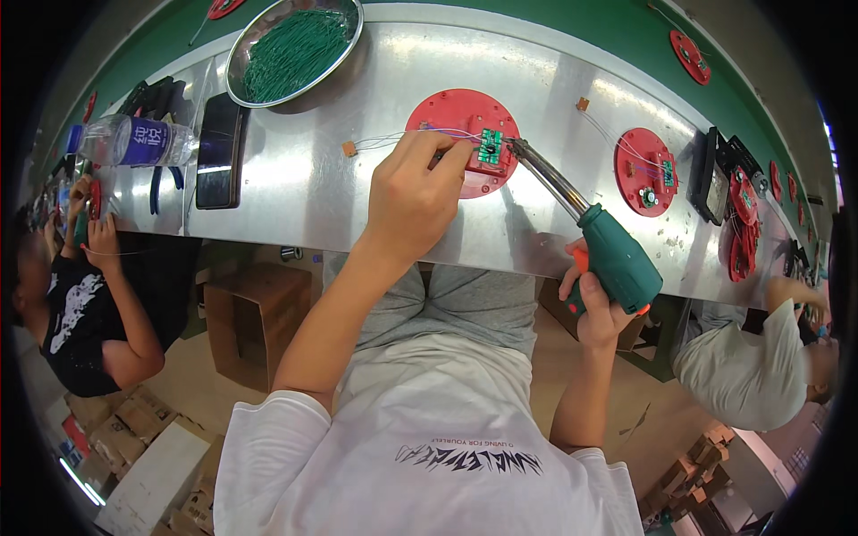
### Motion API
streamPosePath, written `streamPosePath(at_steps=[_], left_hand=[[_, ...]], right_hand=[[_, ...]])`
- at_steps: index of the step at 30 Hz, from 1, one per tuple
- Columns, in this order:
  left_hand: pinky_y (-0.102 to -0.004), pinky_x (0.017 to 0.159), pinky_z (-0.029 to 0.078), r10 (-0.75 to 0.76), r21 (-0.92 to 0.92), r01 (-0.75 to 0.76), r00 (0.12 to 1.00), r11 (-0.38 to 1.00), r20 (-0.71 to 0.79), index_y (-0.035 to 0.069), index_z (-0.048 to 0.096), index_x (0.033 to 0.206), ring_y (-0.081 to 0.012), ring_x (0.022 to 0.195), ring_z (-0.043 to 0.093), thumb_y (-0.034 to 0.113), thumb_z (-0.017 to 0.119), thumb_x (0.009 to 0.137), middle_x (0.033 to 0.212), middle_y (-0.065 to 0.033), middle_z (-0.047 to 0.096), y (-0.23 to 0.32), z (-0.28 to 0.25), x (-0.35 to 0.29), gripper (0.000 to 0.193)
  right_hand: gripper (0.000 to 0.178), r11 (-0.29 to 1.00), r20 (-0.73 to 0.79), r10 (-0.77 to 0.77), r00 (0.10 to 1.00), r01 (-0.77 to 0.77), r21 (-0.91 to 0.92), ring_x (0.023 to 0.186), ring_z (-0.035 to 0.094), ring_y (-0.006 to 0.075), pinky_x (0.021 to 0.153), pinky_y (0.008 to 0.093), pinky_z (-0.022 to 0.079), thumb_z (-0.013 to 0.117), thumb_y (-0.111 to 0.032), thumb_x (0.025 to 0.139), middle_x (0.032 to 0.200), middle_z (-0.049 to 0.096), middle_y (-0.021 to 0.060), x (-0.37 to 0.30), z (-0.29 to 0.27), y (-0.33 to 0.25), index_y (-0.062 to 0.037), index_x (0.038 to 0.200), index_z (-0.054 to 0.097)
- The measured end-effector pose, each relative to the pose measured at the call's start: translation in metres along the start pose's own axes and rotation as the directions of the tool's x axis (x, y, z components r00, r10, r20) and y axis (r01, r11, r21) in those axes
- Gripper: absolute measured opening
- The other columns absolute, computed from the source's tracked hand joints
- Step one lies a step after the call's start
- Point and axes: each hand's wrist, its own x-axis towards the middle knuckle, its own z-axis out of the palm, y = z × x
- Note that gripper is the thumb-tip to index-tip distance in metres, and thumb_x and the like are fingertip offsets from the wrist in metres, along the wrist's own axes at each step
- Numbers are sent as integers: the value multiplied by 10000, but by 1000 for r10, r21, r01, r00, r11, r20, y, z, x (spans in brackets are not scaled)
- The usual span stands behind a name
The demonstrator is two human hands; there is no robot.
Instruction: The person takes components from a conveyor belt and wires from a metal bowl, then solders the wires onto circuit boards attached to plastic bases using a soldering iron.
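Observation:
My right hand (597, 295) grips a green soldering gun (618, 255) by its handle. The metal tip of the gun touches or nearly touches the right edge of a small green circuit board (490, 146). That board sits on a round red plastic disc (447, 109) lying on the table. My left hand (420, 183) is closed in a pinch just left of the board; what lies between its fingertips is too small to make out. Thin pale wires (386, 140) run past those fingers to a small orange-brown piece (349, 148) on the table.
A metal bowl (234, 76) of green wires (299, 54) stands at the back left, near a phone (220, 152) and a plastic bottle (134, 141). Another red disc (631, 189) with a board lies right, before black trays (712, 179). People sit on both sides.

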Motion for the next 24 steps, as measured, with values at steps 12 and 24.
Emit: streamPosePath(at_steps=[12,24], left_hand=[[-348,633,557,-3,-3,3,1000,1000,0,14,717,946,-251,785,648,-38,674,756,880,-88,630,0,0,0,202],[-345,628,558,-1,-6,1,1000,1000,-1,16,722,951,-244,778,639,-36,681,756,876,-83,625,2,-2,1,206]], right_hand=[[352,999,-11,8,1000,-8,36,619,596,142,547,284,500,598,36,881,1057,702,195,-3,0,3,104,1226,607],[238,989,-13,55,998,-56,-136,643,595,130,590,262,480,686,7,821,816,679,85,-5,-5,9,90,1044,688]])
